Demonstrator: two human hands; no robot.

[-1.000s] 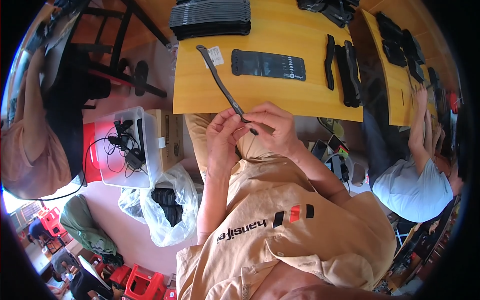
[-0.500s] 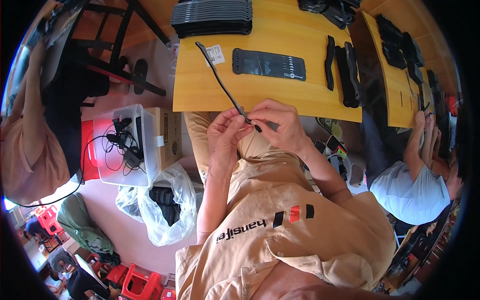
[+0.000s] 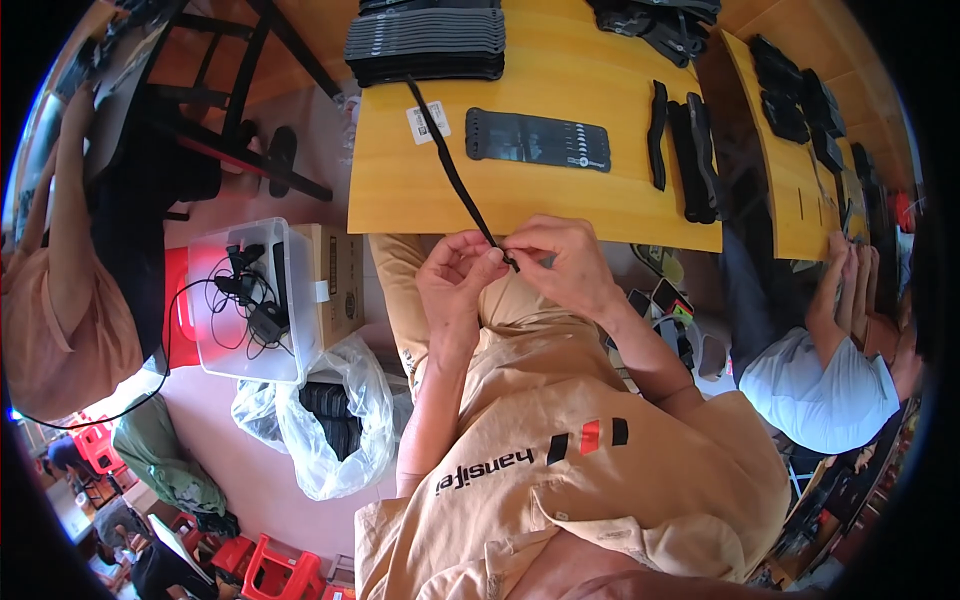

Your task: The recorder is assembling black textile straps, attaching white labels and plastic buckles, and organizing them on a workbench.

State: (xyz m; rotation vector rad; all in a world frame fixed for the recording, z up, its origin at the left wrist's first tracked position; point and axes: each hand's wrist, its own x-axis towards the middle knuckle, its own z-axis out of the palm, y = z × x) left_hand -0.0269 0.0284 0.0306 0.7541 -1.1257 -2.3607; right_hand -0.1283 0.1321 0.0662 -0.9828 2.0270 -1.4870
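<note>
A long, narrow black strap [image 3: 455,180] rises from my fingers toward the back left of the yellow table [image 3: 600,215]. Near its lower end, my left hand [image 3: 455,285] pinches it between thumb and fingertips. Just right of that, my right hand [image 3: 565,265] grips the same end, its fingers closed close to the left ones. Beyond my hands lies a flat dark sheet [image 3: 535,140] with rounded corners and white print. The upper part of the strap passes over a small white label [image 3: 442,118]. Fine detail at the gripped end is covered by my fingers.
Stacked dark sheets [image 3: 430,40] stand at the back left, and black straps [image 3: 690,155] lie on the right. A clear bin [image 3: 215,320] of cables and a plastic bag [image 3: 370,440] sit on the floor at left. A co-worker [image 3: 820,380] works at the right table.
The strap has turned so that its dark face shows more, and its far end has shifted slightly right. Both hands stay together at the lower end.
</note>
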